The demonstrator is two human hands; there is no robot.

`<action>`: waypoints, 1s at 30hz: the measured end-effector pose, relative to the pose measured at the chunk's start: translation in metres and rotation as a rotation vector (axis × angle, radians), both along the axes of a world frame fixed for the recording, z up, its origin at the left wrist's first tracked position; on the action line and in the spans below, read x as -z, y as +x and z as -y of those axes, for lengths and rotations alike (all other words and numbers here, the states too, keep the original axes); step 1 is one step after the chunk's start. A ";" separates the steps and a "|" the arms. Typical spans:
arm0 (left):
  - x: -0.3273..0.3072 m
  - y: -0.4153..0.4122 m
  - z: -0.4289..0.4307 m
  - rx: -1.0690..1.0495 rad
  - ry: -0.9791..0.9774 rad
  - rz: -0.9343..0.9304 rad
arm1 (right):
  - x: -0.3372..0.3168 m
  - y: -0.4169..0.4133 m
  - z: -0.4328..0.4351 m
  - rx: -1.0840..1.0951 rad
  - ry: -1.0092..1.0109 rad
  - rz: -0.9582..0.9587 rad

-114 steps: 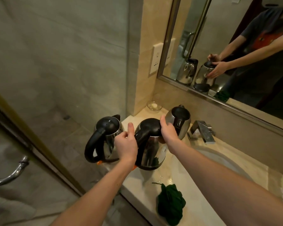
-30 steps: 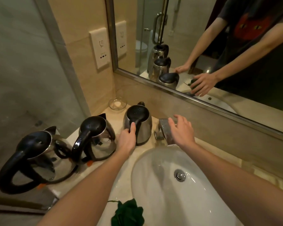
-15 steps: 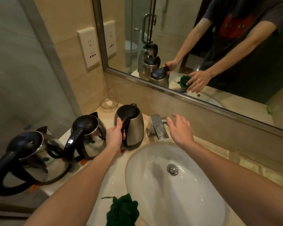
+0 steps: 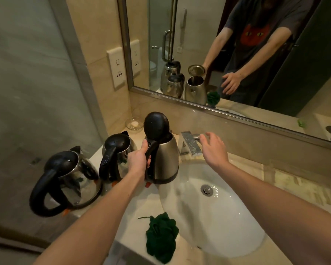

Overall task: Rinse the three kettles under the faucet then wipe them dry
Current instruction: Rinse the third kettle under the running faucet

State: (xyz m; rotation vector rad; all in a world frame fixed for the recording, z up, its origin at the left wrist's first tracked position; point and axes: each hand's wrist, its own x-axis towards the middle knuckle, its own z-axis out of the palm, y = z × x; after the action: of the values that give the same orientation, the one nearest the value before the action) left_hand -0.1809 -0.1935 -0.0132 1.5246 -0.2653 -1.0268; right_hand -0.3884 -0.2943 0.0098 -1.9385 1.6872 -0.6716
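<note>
Gaping lid-up kettle (image 4: 166,159) in left hand (image 4: 138,159)

Noted brushed satin steel on open-lid kettle (image 4: 167,159), matt blk plastic on its lid (image 4: 156,125) & handle (image 4: 153,144). Saw mirror-shiny steel on middle kettle (image 4: 118,144) & far-left kettle (image 4: 74,175). Found faucet (image 4: 189,144) glossy chrome, basin (image 4: 227,222) glazed white ceramic, surface (image 4: 294,180) polished beige stone, cloth (image 4: 160,236) soft green fabric.
</note>
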 end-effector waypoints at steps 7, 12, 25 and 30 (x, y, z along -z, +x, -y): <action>-0.003 -0.003 -0.032 0.062 -0.019 -0.018 | -0.009 0.008 -0.026 0.116 0.125 0.219; -0.001 -0.012 -0.040 0.210 -0.034 -0.034 | -0.007 0.009 -0.042 0.121 0.316 0.386; 0.025 -0.067 -0.035 0.543 0.002 -0.050 | 0.031 -0.043 -0.040 0.369 0.551 0.619; 0.054 -0.075 -0.025 0.388 0.091 -0.032 | 0.048 -0.044 -0.035 0.354 0.568 0.632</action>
State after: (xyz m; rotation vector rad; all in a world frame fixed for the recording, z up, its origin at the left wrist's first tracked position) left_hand -0.2562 -0.1684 -0.0669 1.5707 -0.5116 -1.3824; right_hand -0.4326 -0.2598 -0.0379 -0.9176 1.5757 -0.7276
